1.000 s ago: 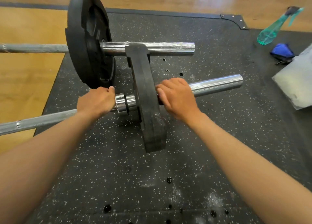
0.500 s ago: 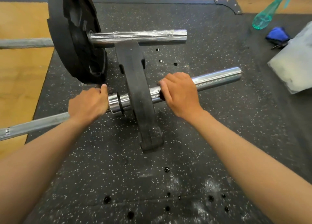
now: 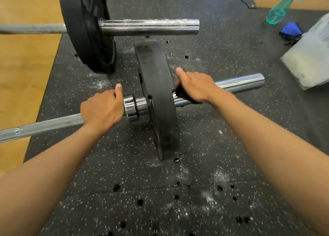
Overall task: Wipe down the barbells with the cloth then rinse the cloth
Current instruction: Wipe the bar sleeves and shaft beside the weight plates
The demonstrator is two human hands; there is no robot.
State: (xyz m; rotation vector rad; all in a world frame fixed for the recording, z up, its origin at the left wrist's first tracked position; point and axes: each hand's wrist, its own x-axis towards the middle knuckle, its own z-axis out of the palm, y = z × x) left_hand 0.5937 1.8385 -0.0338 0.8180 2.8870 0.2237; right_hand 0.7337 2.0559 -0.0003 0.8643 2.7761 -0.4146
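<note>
The wiping step is in hand: at frame centre, a dark cloth (image 3: 179,91) is clenched by the right hand (image 3: 196,86) around the near barbell (image 3: 236,82) sleeve, beside the plate (image 3: 158,97). The shaft is grasped by the left hand (image 3: 102,108). An outward stroke along the sleeve is probably called for next.

Glossy chrome sleeve (image 3: 238,83); matt black rubber plate (image 3: 158,97); speckled rubber mat (image 3: 213,146); wood floor (image 3: 23,61).

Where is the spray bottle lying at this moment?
In the head view's top right corner: the green spray bottle lies on the mat's far edge, just beyond the blue cloth.
</note>
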